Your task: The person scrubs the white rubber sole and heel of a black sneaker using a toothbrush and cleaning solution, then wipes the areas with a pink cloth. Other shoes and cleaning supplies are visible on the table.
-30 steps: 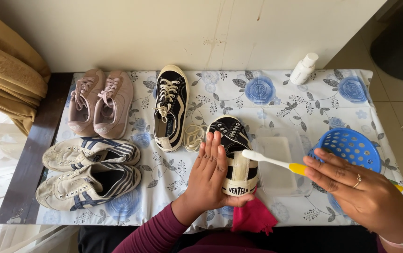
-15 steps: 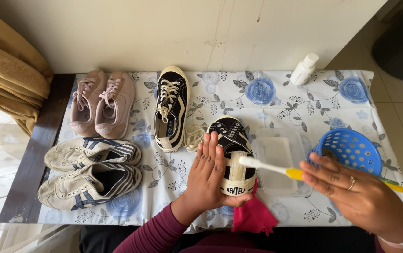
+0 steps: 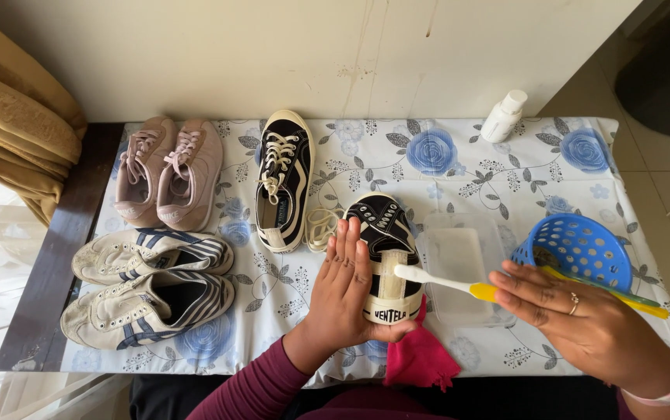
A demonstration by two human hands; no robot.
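Observation:
A black-and-white sneaker (image 3: 385,225) without laces lies on the floral tablecloth (image 3: 444,167), toe pointing away from me. My left hand (image 3: 343,292) grips it along its left side and heel. My right hand (image 3: 584,323) holds a yellow-handled toothbrush (image 3: 481,289), whose white head rests on the sneaker's pale insole (image 3: 391,281). A pink cloth (image 3: 419,358) hangs over the table's near edge just under the heel.
A matching laced black sneaker (image 3: 282,179), loose white laces (image 3: 321,227), a pink pair (image 3: 168,171) and a white striped pair (image 3: 148,284) lie to the left. A clear plastic tray (image 3: 459,257), a blue basket (image 3: 580,249) and a white bottle (image 3: 503,117) are on the right.
The brush head has slid from above the sneaker's right edge down and left onto its insole. My right hand followed slightly. The left hand kept its grip.

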